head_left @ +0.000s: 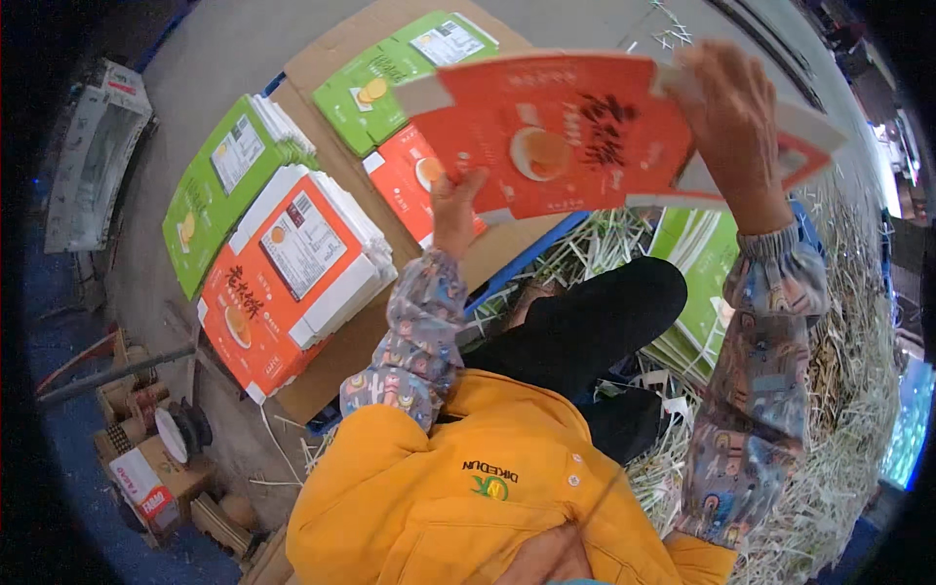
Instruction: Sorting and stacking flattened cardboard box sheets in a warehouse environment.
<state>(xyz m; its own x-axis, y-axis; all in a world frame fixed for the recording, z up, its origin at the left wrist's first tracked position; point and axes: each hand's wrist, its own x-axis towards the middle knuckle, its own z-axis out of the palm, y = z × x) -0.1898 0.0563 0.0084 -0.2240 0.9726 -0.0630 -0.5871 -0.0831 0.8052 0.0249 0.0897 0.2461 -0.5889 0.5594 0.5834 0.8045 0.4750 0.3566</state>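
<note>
A flat red-orange printed carton sheet (546,141) with white end flaps is held up in front of me. My left hand (456,207) pinches its lower left edge. My right hand (726,127) is closed over its right end, blurred a little by motion; a white flap sticks out past the fingers. Under the sheet, another orange carton sheet (402,175) lies on a cardboard surface (343,375), partly covered. Beyond it is a green carton stack (375,93). To the left are stacks of orange cartons (268,283) and green cartons (219,185).
More green cartons (704,258) stand by my leg on the right. White paper strips (838,390) cover the floor there. At lower left are a brown box (161,478) and a tape roll (182,432). A grey-white bin (97,161) stands at far left.
</note>
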